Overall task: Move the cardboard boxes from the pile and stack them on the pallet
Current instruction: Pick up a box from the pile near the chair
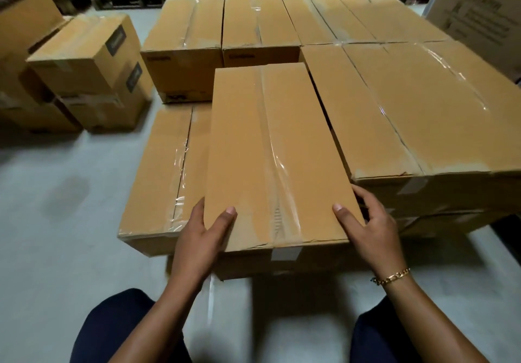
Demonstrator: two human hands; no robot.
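A long taped cardboard box (270, 148) lies in front of me, its near end gripped by both hands. My left hand (204, 236) holds the near left corner, thumb on top and fingers down the side. My right hand (366, 221) holds the near right corner the same way. The box sits among the stacked boxes, above a lower box (160, 171) on its left and beside a taller row (417, 114) on its right. More boxes (222, 24) fill the back of the stack. The pallet beneath is hidden.
A separate pile of smaller boxes (87, 72) stands on the grey floor (56, 221) at the left. A large printed carton (485, 13) leans at the far right. More pallets and cartons line the back. My knees show at the bottom.
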